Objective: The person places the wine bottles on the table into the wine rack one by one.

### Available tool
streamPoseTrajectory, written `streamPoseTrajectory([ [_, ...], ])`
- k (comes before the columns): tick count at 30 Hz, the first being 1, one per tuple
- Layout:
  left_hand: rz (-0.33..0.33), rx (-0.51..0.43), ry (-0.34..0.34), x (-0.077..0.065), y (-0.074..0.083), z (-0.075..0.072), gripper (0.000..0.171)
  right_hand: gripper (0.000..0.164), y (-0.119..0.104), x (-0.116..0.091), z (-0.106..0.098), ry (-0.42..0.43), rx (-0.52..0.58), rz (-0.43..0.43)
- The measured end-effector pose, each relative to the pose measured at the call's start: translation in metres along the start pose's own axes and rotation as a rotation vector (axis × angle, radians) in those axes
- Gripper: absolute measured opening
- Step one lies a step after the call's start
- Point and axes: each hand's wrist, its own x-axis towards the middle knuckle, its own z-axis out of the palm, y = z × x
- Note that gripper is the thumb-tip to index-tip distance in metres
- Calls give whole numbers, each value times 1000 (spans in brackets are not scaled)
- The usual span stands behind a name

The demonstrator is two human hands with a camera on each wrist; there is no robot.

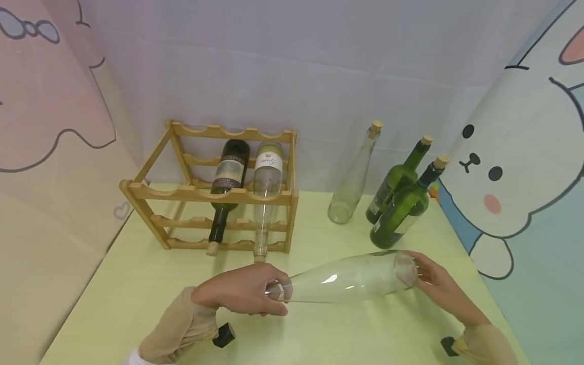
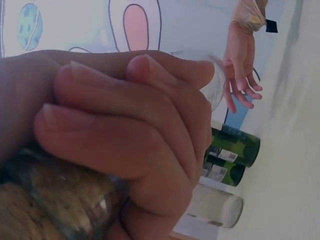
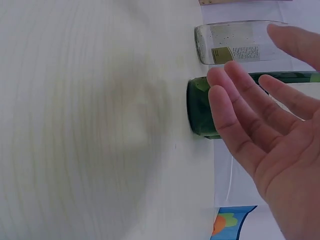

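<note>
A clear glass bottle [image 1: 347, 279] lies nearly level across the front of the table in the head view, its base to the right. My left hand [image 1: 246, 291] grips it by the neck, fingers curled around in the left wrist view. By the bottle's base is my right hand [image 1: 440, 286], its fingers extended and holding nothing; whether they touch the glass I cannot tell. A cork [image 2: 70, 200] inside clear glass shows below the left fingers.
A wooden rack [image 1: 210, 193] holds a dark wine bottle [image 1: 229, 172] and a clear labelled bottle [image 1: 268, 175], necks toward me. Behind the held bottle stand another clear corked bottle [image 1: 351, 182] and two green corked bottles [image 1: 388, 187], [image 1: 403, 208]. A printed curtain [image 1: 319, 76] hangs behind.
</note>
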Motion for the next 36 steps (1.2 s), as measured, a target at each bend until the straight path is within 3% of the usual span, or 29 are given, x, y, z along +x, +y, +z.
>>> streamPoseTrajectory([
  [5, 51, -7, 6, -10, -3, -9, 7, 52, -4, 4, 2, 31, -20, 117],
  [10, 39, -28, 42, -19, -5, -16, 11, 52, -11, 5, 4, 38, -42, 208],
  [20, 10, 10, 77, -43, -17, -33, 21, 44, -13, 13, 5, -4, 16, 34],
  [27, 10, 13, 97, -57, -22, -42, 18, 42, -20, 21, 4, -24, 4, 42],
  [36, -6, 44, 122, -74, -25, -58, 19, 41, -34, 46, 12, -98, -29, 37],
])
